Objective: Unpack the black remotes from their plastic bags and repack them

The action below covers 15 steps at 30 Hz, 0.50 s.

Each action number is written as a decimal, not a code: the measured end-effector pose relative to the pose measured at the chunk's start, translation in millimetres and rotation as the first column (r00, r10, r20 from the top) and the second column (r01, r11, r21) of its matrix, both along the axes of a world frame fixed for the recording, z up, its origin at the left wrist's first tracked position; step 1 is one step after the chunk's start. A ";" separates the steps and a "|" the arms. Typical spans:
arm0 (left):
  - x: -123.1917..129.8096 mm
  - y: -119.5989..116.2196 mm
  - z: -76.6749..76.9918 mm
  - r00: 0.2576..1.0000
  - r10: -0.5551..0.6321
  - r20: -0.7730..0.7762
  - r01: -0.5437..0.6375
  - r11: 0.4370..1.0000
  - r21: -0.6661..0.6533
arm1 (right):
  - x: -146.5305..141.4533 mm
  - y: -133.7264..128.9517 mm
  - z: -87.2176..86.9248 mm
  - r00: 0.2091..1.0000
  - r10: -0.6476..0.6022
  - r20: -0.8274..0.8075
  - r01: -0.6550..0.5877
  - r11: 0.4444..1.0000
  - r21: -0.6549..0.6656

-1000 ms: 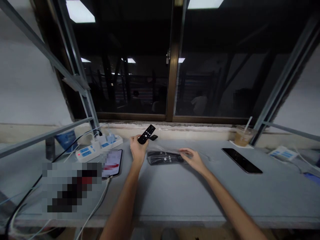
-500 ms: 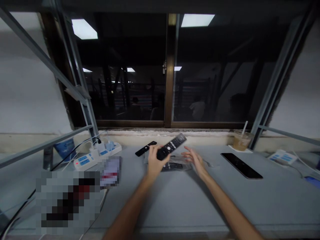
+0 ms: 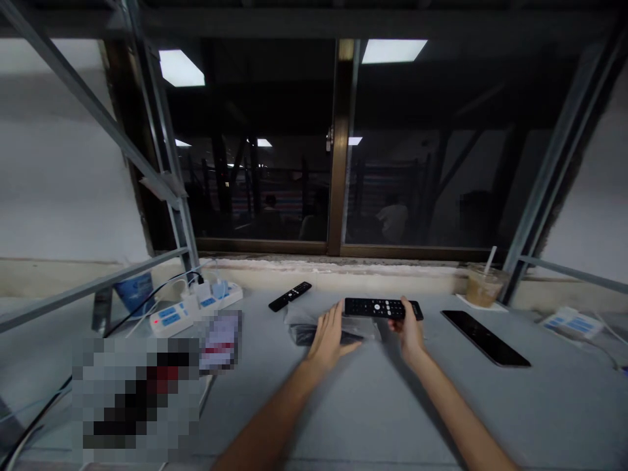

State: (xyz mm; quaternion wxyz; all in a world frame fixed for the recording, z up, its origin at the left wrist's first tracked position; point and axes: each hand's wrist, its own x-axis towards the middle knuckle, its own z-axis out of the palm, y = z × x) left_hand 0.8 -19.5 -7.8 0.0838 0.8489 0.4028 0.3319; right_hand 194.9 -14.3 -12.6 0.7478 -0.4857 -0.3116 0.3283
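My right hand [image 3: 408, 332] grips a black remote control [image 3: 377, 307] by its right end, buttons facing me, held level above the table. My left hand [image 3: 330, 335] is open, fingers stretched out and close to the remote's left end. Below and behind that hand lies a clear plastic bag [image 3: 299, 319] with something dark in it, partly hidden by the fingers. Another black remote control [image 3: 290, 296] rests on the table, farther back and to the left.
A dark phone [image 3: 485, 338] lies on the right. Behind it stands a plastic cup with a straw [image 3: 483, 288]. On the left are a white power strip [image 3: 171, 317] with cables and a blue container [image 3: 135, 291]. Metal frame posts flank the window.
The remote control has passed from my left hand to my right, moving rightward and turning from slanted to level. My left hand has opened and lowered beside the bag.
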 end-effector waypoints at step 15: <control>-4.7 -0.4 6.0 0.987 -0.017 -0.159 0.026 0.998 0.050 | 2.4 -1.5 4.2 0.980 0.041 -0.193 -0.067 0.989 -0.129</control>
